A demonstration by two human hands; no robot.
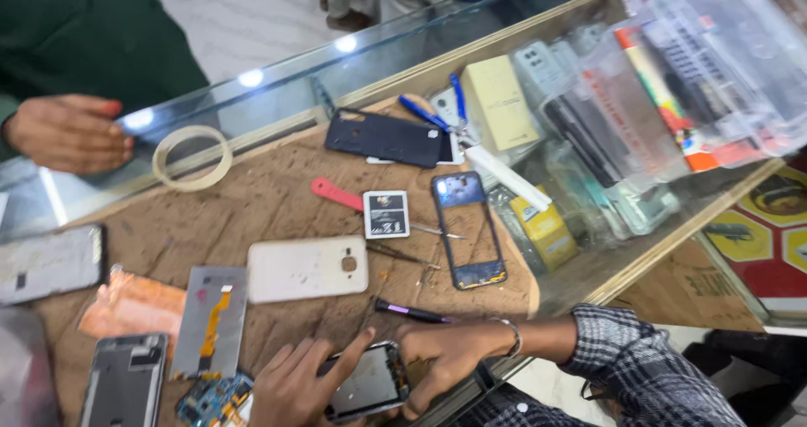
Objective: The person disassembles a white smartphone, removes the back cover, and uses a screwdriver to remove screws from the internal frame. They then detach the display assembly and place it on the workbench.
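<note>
- Hands first: our left hand [294, 387] rests with fingers spread on the left end of an opened phone [366, 383], index finger stretched along its upper edge, pressing rather than gripping.
- Our right hand [441, 361] is curled around the right end of the same phone, thumb and fingers gripping its edge; a bracelet [511, 336] sits on that wrist, above a checked sleeve [622, 368].
- The phone lies face up at the near edge of the desk [277, 196], between both our hands, its inside showing.
- Just above our right hand lies a dark pen-like tool [412, 312] with a purple band.
- Just left of our left hand we see a blue circuit board [210, 398], and above that a grey plate with an orange ribbon cable [210, 319].
- Farther up from our left hand lies a white phone back cover [307, 268]; above our right hand, a dark phone frame [468, 229] and a small battery [386, 214].
- Well beyond both hands are a red pry tool [336, 194], a black back cover [384, 137], blue-handled pliers [437, 112] and a roll of tape [192, 157].
- Another person's hand [67, 131] rests at the far left on the glass counter [277, 86], well apart from ours.
</note>
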